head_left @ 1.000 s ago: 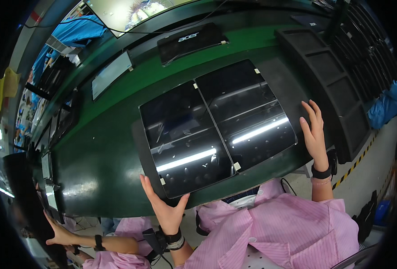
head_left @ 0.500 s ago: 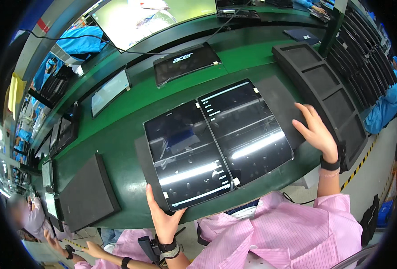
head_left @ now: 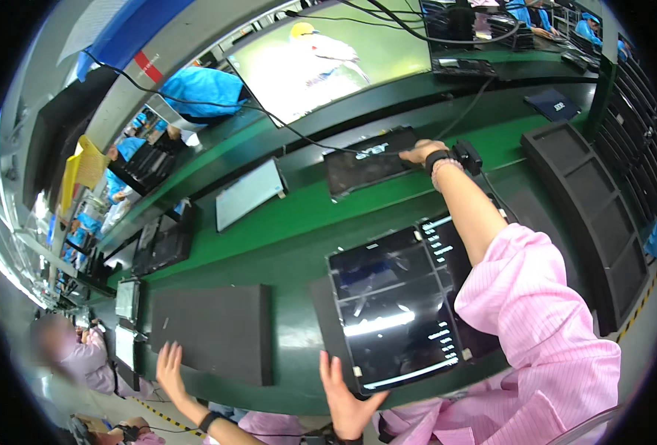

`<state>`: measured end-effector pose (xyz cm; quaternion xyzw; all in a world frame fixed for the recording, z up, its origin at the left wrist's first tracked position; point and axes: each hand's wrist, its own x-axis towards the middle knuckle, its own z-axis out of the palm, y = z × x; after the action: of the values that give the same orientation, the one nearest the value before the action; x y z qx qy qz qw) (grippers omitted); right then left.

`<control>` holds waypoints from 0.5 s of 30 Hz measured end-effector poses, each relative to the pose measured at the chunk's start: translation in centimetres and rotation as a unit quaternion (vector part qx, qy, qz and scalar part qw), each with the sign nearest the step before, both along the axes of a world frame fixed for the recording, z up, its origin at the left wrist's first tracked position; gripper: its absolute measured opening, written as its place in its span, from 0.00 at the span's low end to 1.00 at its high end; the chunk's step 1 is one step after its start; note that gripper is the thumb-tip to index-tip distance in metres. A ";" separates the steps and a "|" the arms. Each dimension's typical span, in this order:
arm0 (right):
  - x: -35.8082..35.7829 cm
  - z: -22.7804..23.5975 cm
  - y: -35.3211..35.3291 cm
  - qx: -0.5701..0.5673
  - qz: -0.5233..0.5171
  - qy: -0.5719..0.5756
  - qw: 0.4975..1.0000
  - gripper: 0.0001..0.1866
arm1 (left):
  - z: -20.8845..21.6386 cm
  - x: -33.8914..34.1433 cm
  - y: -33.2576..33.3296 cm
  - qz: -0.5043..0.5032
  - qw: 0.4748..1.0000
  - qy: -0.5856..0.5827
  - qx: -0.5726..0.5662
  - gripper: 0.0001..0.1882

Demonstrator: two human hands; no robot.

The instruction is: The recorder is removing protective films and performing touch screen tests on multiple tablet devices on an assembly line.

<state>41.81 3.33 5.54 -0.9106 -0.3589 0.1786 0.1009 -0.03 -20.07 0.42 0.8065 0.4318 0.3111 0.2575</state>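
Observation:
Two black glass display panels lie side by side in front of me, with white text lines lit on them: the left panel (head_left: 388,285) and the right panel (head_left: 439,241), which my right arm largely covers. At the near left corner of the left panel, my left hand (head_left: 349,404) is open with fingers spread, holding nothing. My right hand (head_left: 421,152) reaches forward to the right end of a dark display panel (head_left: 362,167) at the back. Its fingers are bent in beside that panel's corner and a black cable (head_left: 458,119); what they pinch is hidden.
A co-worker's hand (head_left: 171,371) is beside a black foam block (head_left: 209,326) at left. Behind it lies a pale-screened panel (head_left: 250,194). A compartmented black foam tray (head_left: 592,200) runs along the right. A large lit monitor (head_left: 336,63) stands at the back.
My right hand has gone from the right side of the panels to the panel at the back. The view has shifted left. A co-worker's hand has come up beside the foam block.

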 end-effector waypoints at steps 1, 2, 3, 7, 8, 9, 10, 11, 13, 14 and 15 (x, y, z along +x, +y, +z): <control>0.0 -1.1 1.7 -0.023 0.028 -0.036 0.999 0.36 | -0.3 -0.1 0.0 0.013 1.000 -0.005 0.014 0.53; 0.9 -2.3 2.4 -0.051 0.044 -0.076 0.995 0.37 | 0.8 0.9 -0.4 0.044 0.999 -0.009 0.020 0.42; 0.1 -1.7 2.2 -0.050 0.016 -0.047 0.998 0.36 | 0.2 0.5 -0.4 0.031 0.999 0.009 -0.007 0.50; 2.5 -3.6 3.1 0.037 0.009 0.052 0.998 0.30 | 0.7 0.6 -0.3 0.002 0.998 0.062 -0.003 0.54; 3.8 -5.1 3.6 0.083 0.026 0.113 0.990 0.28 | 0.8 0.6 -0.5 0.003 0.996 0.093 0.012 0.53; 3.2 -4.4 3.1 0.135 0.054 0.208 0.967 0.27 | 1.3 0.6 -0.5 0.013 0.990 0.137 0.043 0.53; 2.2 -3.5 3.1 0.187 0.080 0.299 0.932 0.27 | 1.8 0.6 -0.6 0.007 0.989 0.142 0.039 0.53; 3.8 -5.4 4.3 0.313 0.129 0.330 0.881 0.23 | 2.2 1.1 -0.6 0.003 0.984 0.170 0.061 0.52; 1.0 -5.2 5.7 0.457 0.062 0.462 0.758 0.16 | 2.2 0.8 -0.6 0.011 0.974 0.213 0.073 0.52; -1.7 -1.9 3.6 0.476 -0.068 0.546 0.687 0.13 | 1.9 1.1 -0.1 0.003 0.974 0.213 0.071 0.52; -2.5 -1.2 2.9 0.510 -0.055 0.549 0.660 0.13 | 1.7 1.7 0.5 -0.009 0.976 0.192 0.099 0.52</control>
<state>39.31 6.24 4.37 -0.4715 -0.2226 0.4288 0.7377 1.64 -19.56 2.11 0.8764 0.4332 0.1894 0.0915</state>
